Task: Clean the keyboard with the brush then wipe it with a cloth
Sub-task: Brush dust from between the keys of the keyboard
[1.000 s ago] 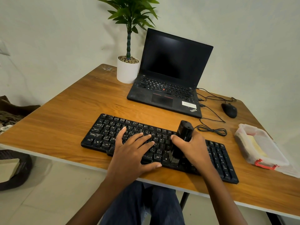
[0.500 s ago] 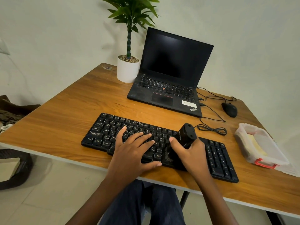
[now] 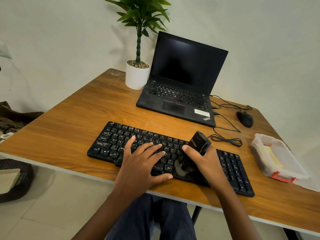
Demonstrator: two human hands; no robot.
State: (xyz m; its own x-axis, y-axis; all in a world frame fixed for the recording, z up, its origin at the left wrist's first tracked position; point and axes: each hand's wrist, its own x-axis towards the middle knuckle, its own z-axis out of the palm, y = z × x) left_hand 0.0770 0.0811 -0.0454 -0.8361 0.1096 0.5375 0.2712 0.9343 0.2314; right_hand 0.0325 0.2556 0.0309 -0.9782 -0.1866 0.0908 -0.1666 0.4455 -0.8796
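The keyboard (image 3: 119, 141) lies flat on the wooden table (image 3: 69, 127), near the front edge and angled so that its right end sits closer to the person.

The left hand (image 3: 140, 163) rests palm-down on the middle keys. Its fingers are extended and spread, and it grasps nothing.

The right hand (image 3: 206, 161) grips the brush (image 3: 199, 142). The thumb and fingers wrap round the lower part of the black handle. The handle tilts, with its top end pointing up and away from the person. The bristle end points down at the bottom key rows, just right of the left hand. This end is blurred, and it appears to touch the keys.

Behind the keyboard stands an open laptop (image 3: 181, 94) with a dark screen. A white plant pot (image 3: 137, 76) stands just beside the laptop's left side. A black mouse (image 3: 244, 119) lies to the right of the laptop. A coiled cable (image 3: 226, 140) lies between the mouse and the keyboard. A clear plastic container (image 3: 277, 158) with a red clasp sits at the right edge of the table and holds a pale yellow item.
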